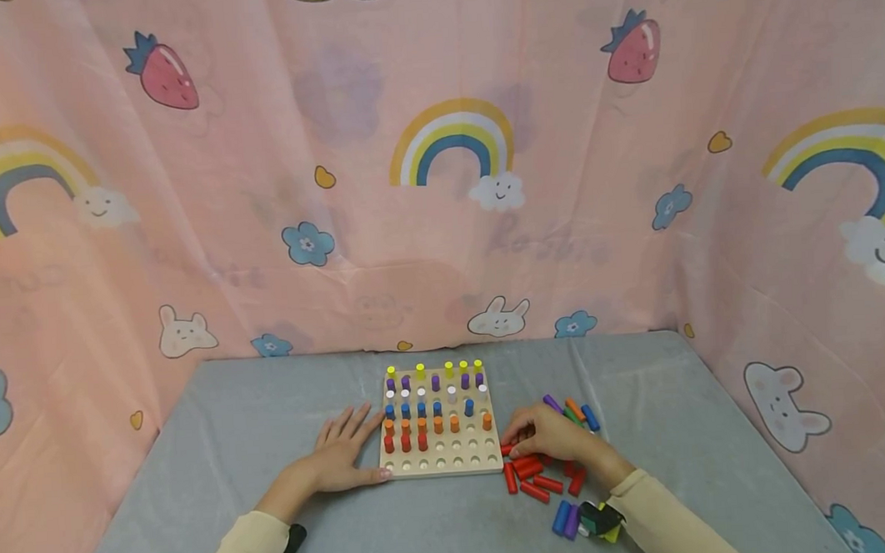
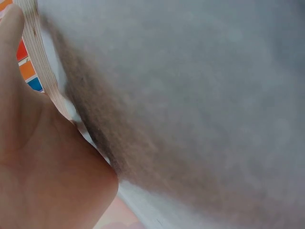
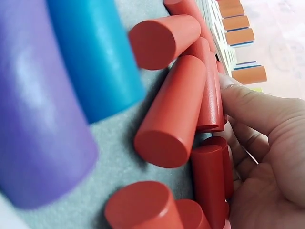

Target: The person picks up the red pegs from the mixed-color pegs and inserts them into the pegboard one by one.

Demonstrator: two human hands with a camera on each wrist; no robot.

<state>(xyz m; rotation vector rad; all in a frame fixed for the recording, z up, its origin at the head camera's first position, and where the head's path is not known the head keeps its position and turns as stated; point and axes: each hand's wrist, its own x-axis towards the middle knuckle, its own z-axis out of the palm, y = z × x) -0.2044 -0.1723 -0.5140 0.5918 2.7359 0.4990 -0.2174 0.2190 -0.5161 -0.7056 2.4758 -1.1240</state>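
A wooden pegboard point(image 1: 460, 468) lies on the table, with rows of yellow, purple, white, blue and orange pegs. Its front-left part holds 3 red pegs point(image 1: 405, 443). Spread fingers of my left hand point(image 1: 337, 457) rest along the board's left edge, the thumb at its front-left corner. Just off the right edge, my right hand point(image 1: 544, 432) pinches a red peg point(image 1: 507, 450) between thumb and fingers, partly hidden by them. Several loose red pegs point(image 1: 548, 484) lie below that hand; the right wrist view shows some close up, like this red peg point(image 3: 171, 114).
Beyond the right hand lie loose purple, orange, green and blue pegs point(image 1: 589, 417). Nearer the front are a blue peg point(image 1: 562, 517) and a purple peg point(image 1: 572, 522), beside the right wrist's dark camera point(image 1: 600, 517). A pink printed curtain point(image 1: 426, 252) hangs behind the grey table point(image 1: 269, 402).
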